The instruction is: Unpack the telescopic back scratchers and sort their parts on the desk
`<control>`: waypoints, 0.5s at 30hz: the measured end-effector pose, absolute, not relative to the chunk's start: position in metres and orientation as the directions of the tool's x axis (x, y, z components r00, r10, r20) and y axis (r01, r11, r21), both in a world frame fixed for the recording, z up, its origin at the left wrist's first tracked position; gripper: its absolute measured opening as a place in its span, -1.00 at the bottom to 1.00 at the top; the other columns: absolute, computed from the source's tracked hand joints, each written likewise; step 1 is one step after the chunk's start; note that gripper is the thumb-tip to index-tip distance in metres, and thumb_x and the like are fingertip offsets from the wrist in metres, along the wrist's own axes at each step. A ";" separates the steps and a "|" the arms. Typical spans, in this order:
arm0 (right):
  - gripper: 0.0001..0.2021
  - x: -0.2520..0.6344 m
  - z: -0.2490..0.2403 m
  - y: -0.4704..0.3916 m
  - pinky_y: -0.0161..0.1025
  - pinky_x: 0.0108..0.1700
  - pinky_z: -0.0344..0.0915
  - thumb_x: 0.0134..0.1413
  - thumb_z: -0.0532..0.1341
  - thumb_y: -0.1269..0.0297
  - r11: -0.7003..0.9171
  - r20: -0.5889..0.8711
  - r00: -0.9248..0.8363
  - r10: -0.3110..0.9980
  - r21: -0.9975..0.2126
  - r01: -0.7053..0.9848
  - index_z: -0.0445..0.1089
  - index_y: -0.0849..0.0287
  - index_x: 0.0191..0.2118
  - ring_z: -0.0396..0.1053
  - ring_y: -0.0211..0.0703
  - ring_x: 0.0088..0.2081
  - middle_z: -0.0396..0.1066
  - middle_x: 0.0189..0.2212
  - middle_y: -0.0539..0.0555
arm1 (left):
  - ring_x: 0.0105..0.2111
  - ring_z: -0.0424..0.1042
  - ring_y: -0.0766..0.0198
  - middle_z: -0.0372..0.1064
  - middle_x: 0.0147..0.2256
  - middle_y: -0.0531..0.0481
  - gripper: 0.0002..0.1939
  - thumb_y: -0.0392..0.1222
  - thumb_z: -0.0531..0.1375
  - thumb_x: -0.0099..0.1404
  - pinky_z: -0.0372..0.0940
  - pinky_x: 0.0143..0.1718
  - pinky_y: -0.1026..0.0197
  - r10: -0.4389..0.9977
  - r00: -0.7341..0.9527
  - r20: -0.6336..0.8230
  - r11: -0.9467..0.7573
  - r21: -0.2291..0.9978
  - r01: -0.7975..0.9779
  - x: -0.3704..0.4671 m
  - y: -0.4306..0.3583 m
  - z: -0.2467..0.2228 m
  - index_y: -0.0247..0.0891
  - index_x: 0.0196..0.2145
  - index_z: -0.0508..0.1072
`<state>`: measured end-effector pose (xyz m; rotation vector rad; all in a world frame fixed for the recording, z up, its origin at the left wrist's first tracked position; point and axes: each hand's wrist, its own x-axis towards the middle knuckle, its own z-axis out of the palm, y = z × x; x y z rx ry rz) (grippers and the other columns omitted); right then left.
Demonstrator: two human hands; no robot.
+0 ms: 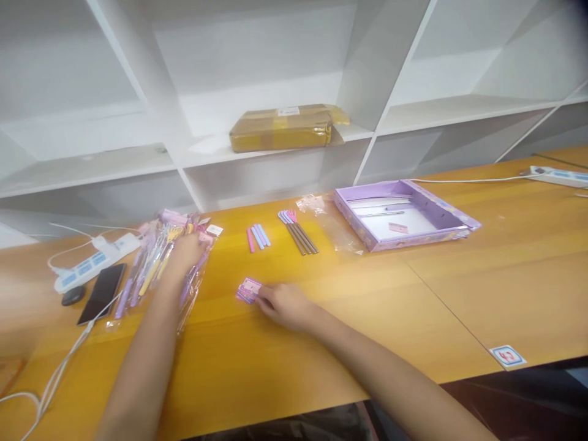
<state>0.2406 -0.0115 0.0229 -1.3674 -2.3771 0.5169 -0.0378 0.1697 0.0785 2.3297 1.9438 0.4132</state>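
Note:
My left hand (186, 250) rests on a pile of plastic-wrapped packets (149, 263) with purple and yellow sticks; its fingertips are hidden among them. Pinched in my right hand (287, 305) are small pink and purple cards (248, 290), held low over the table. Behind the cards lie short pink and blue tubes (260, 236) side by side. To their right, several metal-handled forks (301, 236) with blue and pink heads lie together. A purple open box (367, 237) holds thin metal rods (381, 214) and a pink card (398, 228).
A black phone (101, 294), a dark mouse (73, 296) and a white power strip (96, 263) with cables lie at the left. Clear plastic wrap (344, 242) touches the box. A taped carton (285, 128) sits on the shelf. Another power strip (560, 176) lies far right.

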 end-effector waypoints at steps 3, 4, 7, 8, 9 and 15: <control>-0.90 0.242 0.029 -0.015 -0.29 -0.32 0.11 0.46 0.17 0.28 0.462 0.208 -0.426 0.880 -0.578 0.673 0.43 0.12 -0.12 0.44 -0.20 -0.35 0.55 -0.25 0.07 | -0.08 0.56 -0.10 0.59 -0.18 -0.19 -0.64 0.01 -0.02 0.49 0.40 -0.01 -0.03 0.972 0.208 0.112 -0.234 0.321 0.918 -0.028 0.140 0.084 -0.21 -0.11 0.49; -0.92 0.241 0.031 -0.017 -0.30 -0.30 0.15 0.45 0.17 0.31 0.469 0.249 -0.408 0.878 -0.611 0.638 0.41 0.11 -0.08 0.45 -0.21 -0.34 0.55 -0.21 0.06 | -0.15 0.57 -0.03 0.59 -0.21 -0.13 -0.61 0.06 -0.04 0.51 0.41 -0.08 0.04 0.966 0.244 0.088 -0.259 0.358 0.897 -0.024 0.125 0.083 -0.19 -0.16 0.48; -0.85 0.235 0.034 -0.024 -0.27 -0.25 0.26 0.43 0.18 0.32 0.527 0.353 -0.393 0.849 -0.627 0.574 0.36 0.10 0.05 0.48 -0.17 -0.27 0.52 -0.08 0.11 | -0.34 0.52 0.16 0.55 -0.36 0.01 -0.51 0.17 -0.06 0.53 0.37 -0.26 0.20 0.934 0.358 0.007 -0.320 0.464 0.826 -0.011 0.074 0.071 -0.17 -0.35 0.45; -0.80 0.232 0.033 -0.026 -0.26 -0.24 0.29 0.42 0.20 0.31 0.551 0.372 -0.408 0.834 -0.608 0.572 0.34 0.10 0.09 0.48 -0.14 -0.23 0.49 -0.02 0.14 | -0.40 0.47 0.19 0.51 -0.41 0.03 -0.51 0.19 -0.02 0.53 0.32 -0.32 0.22 0.910 0.410 -0.053 -0.312 0.563 0.766 -0.008 0.057 0.065 -0.17 -0.37 0.44; -0.76 0.229 0.031 -0.028 -0.24 -0.23 0.32 0.40 0.22 0.30 0.574 0.381 -0.431 0.818 -0.586 0.572 0.32 0.10 0.12 0.49 -0.12 -0.19 0.47 0.04 0.17 | -0.45 0.42 0.22 0.46 -0.45 0.05 -0.51 0.21 0.00 0.53 0.28 -0.37 0.24 0.898 0.433 -0.078 -0.290 0.636 0.715 -0.006 0.040 0.059 -0.18 -0.38 0.42; -0.60 0.207 0.011 -0.034 -0.20 -0.19 0.41 0.26 0.42 0.17 0.572 0.311 -0.517 0.798 -0.661 0.486 0.30 0.09 0.08 0.50 -0.08 -0.16 0.43 0.00 0.13 | -0.35 0.42 0.17 0.47 -0.37 0.00 -0.55 0.18 0.06 0.54 0.29 -0.28 0.19 0.803 0.576 -0.154 -0.260 0.779 0.571 -0.007 -0.014 0.034 -0.20 -0.35 0.42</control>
